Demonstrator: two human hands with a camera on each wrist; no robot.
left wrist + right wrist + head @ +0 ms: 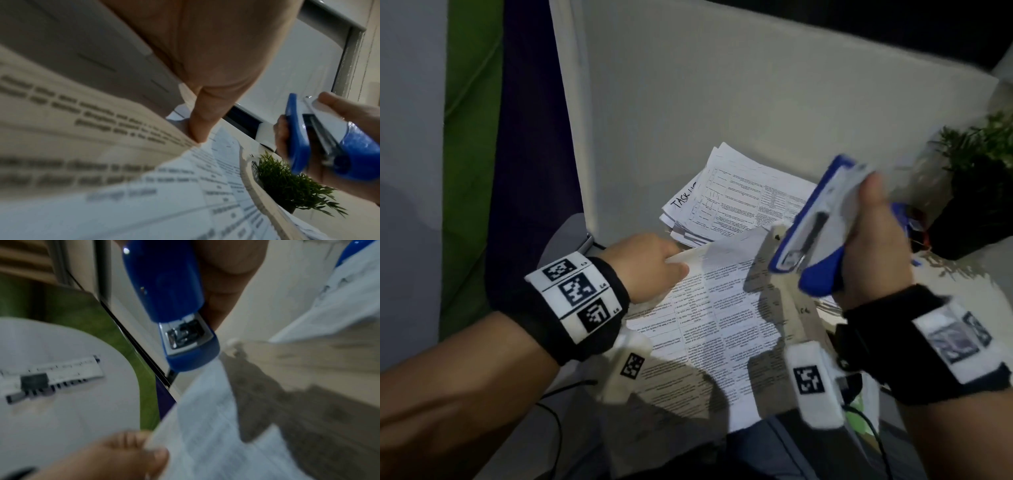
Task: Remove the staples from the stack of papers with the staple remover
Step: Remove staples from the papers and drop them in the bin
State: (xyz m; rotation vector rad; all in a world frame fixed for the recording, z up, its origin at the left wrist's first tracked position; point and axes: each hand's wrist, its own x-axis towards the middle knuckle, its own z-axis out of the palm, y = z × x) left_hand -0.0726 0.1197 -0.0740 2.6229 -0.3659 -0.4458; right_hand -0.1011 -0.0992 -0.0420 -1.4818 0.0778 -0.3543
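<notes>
White tabletop [654, 120] bears printed papers [715, 308], left hand [650, 263] pinching them; right hand [873, 246] grips blue stapler [822, 233].

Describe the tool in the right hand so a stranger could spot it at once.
Start at the printed papers spread on the white table. Above their right edge, the right hand grips a stapler-shaped tool. It is the only blue-and-white object there.

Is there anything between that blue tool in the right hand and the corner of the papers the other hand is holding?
Nothing visible. The right hand holds the blue tool in the air just above the papers, and the left hand pinches their top corner off to the side. Only open air lies between.
</notes>
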